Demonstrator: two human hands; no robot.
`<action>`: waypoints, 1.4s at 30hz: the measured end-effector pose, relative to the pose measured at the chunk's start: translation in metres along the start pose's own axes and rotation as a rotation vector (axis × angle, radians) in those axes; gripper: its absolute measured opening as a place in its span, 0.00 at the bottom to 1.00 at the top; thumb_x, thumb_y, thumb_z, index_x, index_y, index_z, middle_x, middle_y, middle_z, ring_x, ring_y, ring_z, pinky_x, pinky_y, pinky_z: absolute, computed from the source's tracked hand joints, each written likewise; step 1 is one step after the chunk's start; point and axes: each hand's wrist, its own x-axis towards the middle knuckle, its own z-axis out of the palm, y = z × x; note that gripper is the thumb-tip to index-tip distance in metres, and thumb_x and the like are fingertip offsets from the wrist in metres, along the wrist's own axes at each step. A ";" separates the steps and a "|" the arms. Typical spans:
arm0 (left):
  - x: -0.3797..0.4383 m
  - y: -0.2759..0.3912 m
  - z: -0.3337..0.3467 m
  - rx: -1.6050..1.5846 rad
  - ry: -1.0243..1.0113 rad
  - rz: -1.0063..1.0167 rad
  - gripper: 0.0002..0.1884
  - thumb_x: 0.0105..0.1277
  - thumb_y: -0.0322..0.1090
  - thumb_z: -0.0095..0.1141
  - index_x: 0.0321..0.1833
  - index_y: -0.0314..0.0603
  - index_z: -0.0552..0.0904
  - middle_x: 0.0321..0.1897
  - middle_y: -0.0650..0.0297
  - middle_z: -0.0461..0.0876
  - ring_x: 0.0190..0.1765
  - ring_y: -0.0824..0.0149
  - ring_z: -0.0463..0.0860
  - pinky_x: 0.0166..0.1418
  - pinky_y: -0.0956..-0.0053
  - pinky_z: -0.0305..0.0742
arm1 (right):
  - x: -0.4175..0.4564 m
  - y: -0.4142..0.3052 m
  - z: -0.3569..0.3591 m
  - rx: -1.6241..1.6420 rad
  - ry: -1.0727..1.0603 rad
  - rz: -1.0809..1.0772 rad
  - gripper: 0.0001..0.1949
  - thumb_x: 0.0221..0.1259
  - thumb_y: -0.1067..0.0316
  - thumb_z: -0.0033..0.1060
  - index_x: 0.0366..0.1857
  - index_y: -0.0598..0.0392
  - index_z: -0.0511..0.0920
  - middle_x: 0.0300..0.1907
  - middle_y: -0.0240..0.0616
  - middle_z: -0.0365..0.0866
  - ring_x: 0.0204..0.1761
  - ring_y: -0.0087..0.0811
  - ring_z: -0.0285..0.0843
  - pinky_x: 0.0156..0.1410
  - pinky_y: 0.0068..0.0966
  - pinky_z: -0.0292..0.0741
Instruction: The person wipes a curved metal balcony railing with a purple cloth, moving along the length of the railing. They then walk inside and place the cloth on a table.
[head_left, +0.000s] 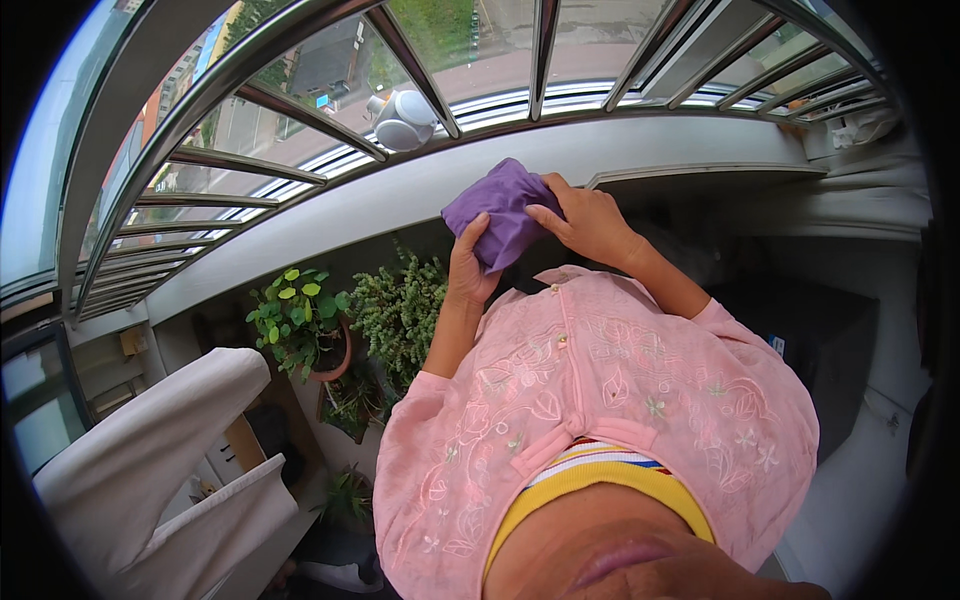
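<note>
A purple cloth (501, 210), folded into a compact bundle, is held in front of my chest between both hands. My left hand (470, 262) grips its lower left side, with the thumb lying on top. My right hand (589, 221) holds its right edge, thumb on the upper face and the other fingers partly hidden behind it. Just beyond the cloth runs a white window ledge (337, 208). Whether anything is wrapped inside the cloth cannot be seen.
Metal window bars (277, 120) curve across the far side, near a white and grey rounded device (405, 121). Potted plants (401, 307) stand below the ledge at left. Pale fabric (161, 450) hangs at lower left. A dark box-like object (810, 352) is at right.
</note>
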 end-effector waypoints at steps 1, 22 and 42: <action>0.000 0.002 0.005 0.050 -0.022 0.047 0.22 0.64 0.32 0.57 0.61 0.37 0.71 0.53 0.58 0.79 0.54 0.62 0.81 0.59 0.67 0.76 | -0.001 -0.004 -0.005 0.027 0.066 0.011 0.23 0.65 0.46 0.53 0.54 0.53 0.69 0.42 0.51 0.82 0.45 0.53 0.80 0.50 0.43 0.75; -0.014 0.058 0.184 0.855 -1.021 0.558 0.32 0.69 0.42 0.51 0.73 0.35 0.60 0.72 0.52 0.60 0.73 0.55 0.61 0.71 0.61 0.60 | 0.017 -0.009 -0.110 0.373 1.143 -0.783 0.17 0.73 0.58 0.44 0.58 0.56 0.66 0.60 0.52 0.70 0.61 0.44 0.70 0.64 0.34 0.66; 0.040 0.180 0.211 2.003 0.488 2.168 0.16 0.73 0.40 0.44 0.32 0.42 0.81 0.30 0.62 0.82 0.36 0.57 0.80 0.51 0.63 0.71 | 0.095 -0.010 -0.203 -0.619 1.284 -0.604 0.24 0.55 0.35 0.60 0.53 0.32 0.77 0.43 0.35 0.82 0.47 0.38 0.81 0.66 0.43 0.67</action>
